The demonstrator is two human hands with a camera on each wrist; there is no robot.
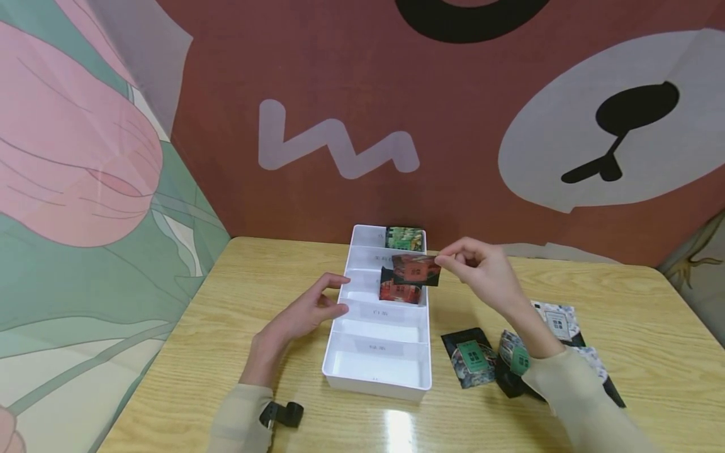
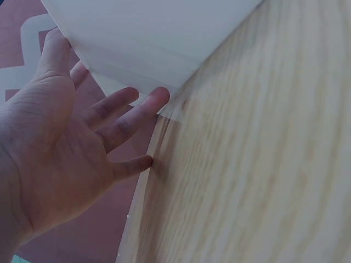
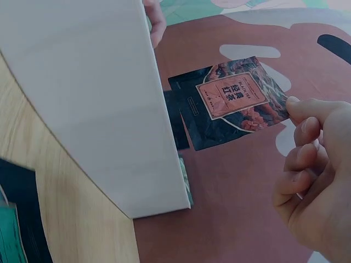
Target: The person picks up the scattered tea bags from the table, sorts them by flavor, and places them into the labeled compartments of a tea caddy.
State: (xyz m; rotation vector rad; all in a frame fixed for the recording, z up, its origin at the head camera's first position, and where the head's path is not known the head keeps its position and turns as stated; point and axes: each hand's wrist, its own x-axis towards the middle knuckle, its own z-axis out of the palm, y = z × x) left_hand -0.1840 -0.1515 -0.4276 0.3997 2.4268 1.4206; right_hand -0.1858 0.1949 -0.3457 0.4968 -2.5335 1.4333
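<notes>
Lengthwise leftward from grip (image 1: pixel 481 270), sachet (image 1: pixel 416 269)

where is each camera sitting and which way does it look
Head: worn on the head, looking forward and down at the white box, table and wall; left hand, right hand and both sleeves show.
Left wrist: worn on that wrist, looking at the box's outside, table and wall; left hand shows.
Right wrist: worn on that wrist, looking past the box's outside toward the wall; right hand shows, plus part of the left.
Shared: head and right wrist both show the red-labelled packet pinched by the right hand.
</notes>
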